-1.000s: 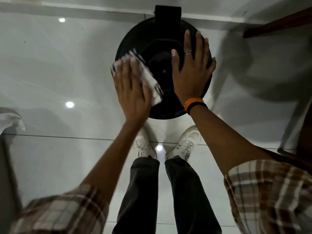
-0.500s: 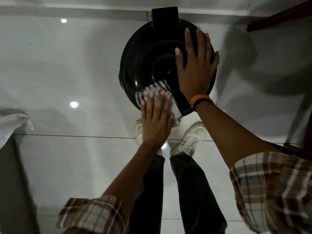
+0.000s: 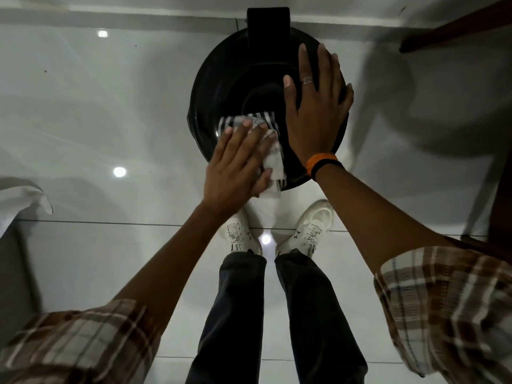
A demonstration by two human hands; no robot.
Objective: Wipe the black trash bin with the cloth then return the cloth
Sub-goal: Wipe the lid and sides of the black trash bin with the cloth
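A round black trash bin (image 3: 227, 79) stands on the glossy floor in front of my feet, seen from above, with a black pedal part at its far side. My left hand (image 3: 235, 167) presses a white cloth with dark stripes (image 3: 273, 162) flat against the near left of the lid. My right hand (image 3: 315, 106) lies flat on the right half of the lid, fingers spread, with a ring and an orange and black wristband. Part of the cloth is hidden under my left palm.
White shiny floor tiles (image 3: 110, 120) surround the bin. A white cloth-covered edge (image 3: 22, 200) juts in at the left. Dark wooden furniture (image 3: 457, 29) sits at the top right and along the right edge. My white shoes (image 3: 310, 231) stand just below the bin.
My left hand with the cloth swept from the upper left of the lid down to its near edge, then slid slightly left. My right hand stayed on the lid.
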